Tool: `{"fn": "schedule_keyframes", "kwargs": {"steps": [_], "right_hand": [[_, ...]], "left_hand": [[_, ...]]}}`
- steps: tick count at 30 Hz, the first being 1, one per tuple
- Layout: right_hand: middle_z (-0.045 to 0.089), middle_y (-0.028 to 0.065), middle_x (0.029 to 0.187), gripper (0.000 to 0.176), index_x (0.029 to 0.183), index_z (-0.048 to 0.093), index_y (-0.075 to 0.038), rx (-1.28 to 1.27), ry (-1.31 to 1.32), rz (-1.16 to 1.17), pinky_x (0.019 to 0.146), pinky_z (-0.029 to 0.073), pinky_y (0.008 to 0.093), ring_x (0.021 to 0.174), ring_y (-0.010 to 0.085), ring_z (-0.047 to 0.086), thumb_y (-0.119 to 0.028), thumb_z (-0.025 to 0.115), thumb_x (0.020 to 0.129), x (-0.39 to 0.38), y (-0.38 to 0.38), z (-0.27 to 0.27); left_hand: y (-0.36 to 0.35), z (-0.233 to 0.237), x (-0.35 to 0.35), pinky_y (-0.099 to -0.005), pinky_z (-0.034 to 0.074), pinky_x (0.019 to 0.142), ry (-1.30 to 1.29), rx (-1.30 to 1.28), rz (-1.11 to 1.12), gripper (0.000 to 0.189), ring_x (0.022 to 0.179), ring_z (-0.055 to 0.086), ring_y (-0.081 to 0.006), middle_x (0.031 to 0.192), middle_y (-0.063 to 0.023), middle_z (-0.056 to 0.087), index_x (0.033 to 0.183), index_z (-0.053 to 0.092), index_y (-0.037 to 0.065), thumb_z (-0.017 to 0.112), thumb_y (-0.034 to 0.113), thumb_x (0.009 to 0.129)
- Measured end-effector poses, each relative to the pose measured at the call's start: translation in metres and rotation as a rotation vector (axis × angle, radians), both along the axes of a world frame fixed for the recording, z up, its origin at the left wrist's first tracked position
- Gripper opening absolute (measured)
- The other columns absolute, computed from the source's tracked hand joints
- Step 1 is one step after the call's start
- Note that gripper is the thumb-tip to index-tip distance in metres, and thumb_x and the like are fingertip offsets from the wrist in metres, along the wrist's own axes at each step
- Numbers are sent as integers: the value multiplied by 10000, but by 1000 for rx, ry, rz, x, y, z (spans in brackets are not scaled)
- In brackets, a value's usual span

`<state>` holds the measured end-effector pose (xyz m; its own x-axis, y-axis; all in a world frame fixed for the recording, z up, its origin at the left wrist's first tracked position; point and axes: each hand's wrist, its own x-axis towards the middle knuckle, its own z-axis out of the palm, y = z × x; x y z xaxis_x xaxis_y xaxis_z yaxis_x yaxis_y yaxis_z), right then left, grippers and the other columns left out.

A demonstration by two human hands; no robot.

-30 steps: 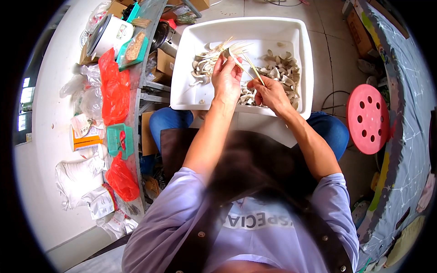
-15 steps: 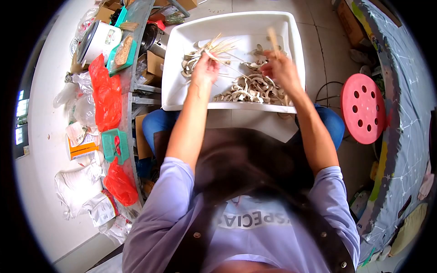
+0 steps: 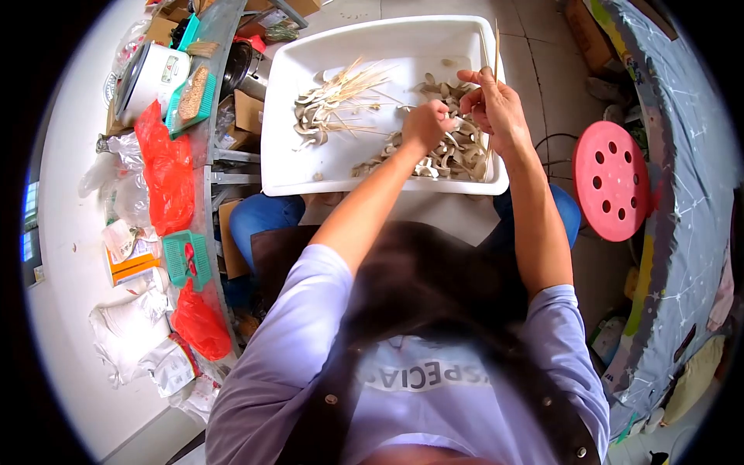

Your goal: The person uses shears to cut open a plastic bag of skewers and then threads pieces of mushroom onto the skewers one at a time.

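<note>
A white plastic tub (image 3: 273,155) rests before my knees. On its right side lies a heap of curved, pale slices with grey-brown edges (image 3: 446,163), perhaps mushroom. My left hand (image 3: 428,125) is closed over the heap, fingers bunched; anything in them is too small to make out. Upright in my right hand (image 3: 497,108) are thin wooden skewers (image 3: 497,48), pinched between thumb and fingers at the tub's right edge. At the tub's left, a bundle of loaded skewers (image 3: 341,97) lies with similar slices on the ends.
To the left, a shelf table carries a white rice cooker (image 3: 155,77), a red plastic bag (image 3: 163,167) and green baskets (image 3: 186,260). A red round stool (image 3: 611,180) with holes stands right of the tub. Grey patterned cloth (image 3: 682,232) hangs farther right.
My left hand has let go of the skewer bundle at the left and crossed right to the heap. My right hand has moved slightly right and up, still holding skewers.
</note>
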<state>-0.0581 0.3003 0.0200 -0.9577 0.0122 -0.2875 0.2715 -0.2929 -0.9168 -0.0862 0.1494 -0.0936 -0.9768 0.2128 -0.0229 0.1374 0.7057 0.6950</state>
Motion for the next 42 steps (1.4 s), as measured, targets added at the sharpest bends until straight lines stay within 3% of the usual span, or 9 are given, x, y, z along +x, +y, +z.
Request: {"fn": "schedule_keyframes", "kwargs": {"steps": [5,8,10,13,17,25,32,38,42], "right_hand": [[570,68,664,459,1168,572,-10,-27,1,-10,396,198,196,425,28,275,-394,377,1011,-1,7,-1],[576,75,661,421,1178,572,-24,-22,-6,-26,398,206,202,427,35,280,-355,376,1007,1,4,2],[587,85,653,396,1198,571,-37,-5,-12,-41,403,223,213,432,45,290,-320,386,991,1,3,2],[592,65,640,352,1154,606,-51,147,-12,141,423,279,220,452,56,344,-281,411,973,5,2,3],[586,12,595,292,1087,659,-78,451,36,448,554,409,264,562,80,505,-261,473,956,19,-20,3],[595,77,590,279,1034,665,-77,673,147,477,611,458,340,605,186,601,-281,510,922,26,-35,-7],[630,151,685,299,1042,660,-87,789,233,475,654,472,399,672,307,632,-321,521,919,27,-34,-13],[643,190,753,303,1041,661,-88,867,279,481,681,474,425,737,371,629,-330,534,911,28,-36,-12],[618,153,669,288,1045,666,-81,753,247,436,634,471,383,658,288,626,-306,536,920,29,-31,-4]], "left_hand": [[1,-13,-2,-345,505,689,129,-138,-47,319,765,665,-243,845,-103,690,969,664,64,719,259,723],[-16,2,-1,-311,498,679,-202,80,99,320,746,649,-205,828,-83,678,994,664,55,736,205,720],[-29,-1,2,-267,498,653,-350,699,262,225,719,618,-163,810,-44,647,999,665,40,725,100,791],[-58,20,8,-350,502,771,-982,1534,468,218,801,596,-158,846,-24,614,1028,633,56,704,92,826],[-71,47,24,-407,458,904,-961,1947,255,202,915,584,-183,908,-21,617,976,624,80,709,173,818],[-77,65,29,-374,512,799,-817,1862,298,220,881,605,-166,932,-19,635,956,631,106,747,211,800],[-81,90,32,-339,504,814,-548,1386,240,147,899,618,-181,969,-76,654,979,611,101,683,147,860],[-85,78,28,-343,505,810,-555,1410,286,204,931,609,-190,972,-68,654,1003,600,94,702,172,846],[-89,69,25,-364,494,848,-668,1654,339,258,996,589,-196,1028,-40,643,999,605,100,741,202,805]]}}
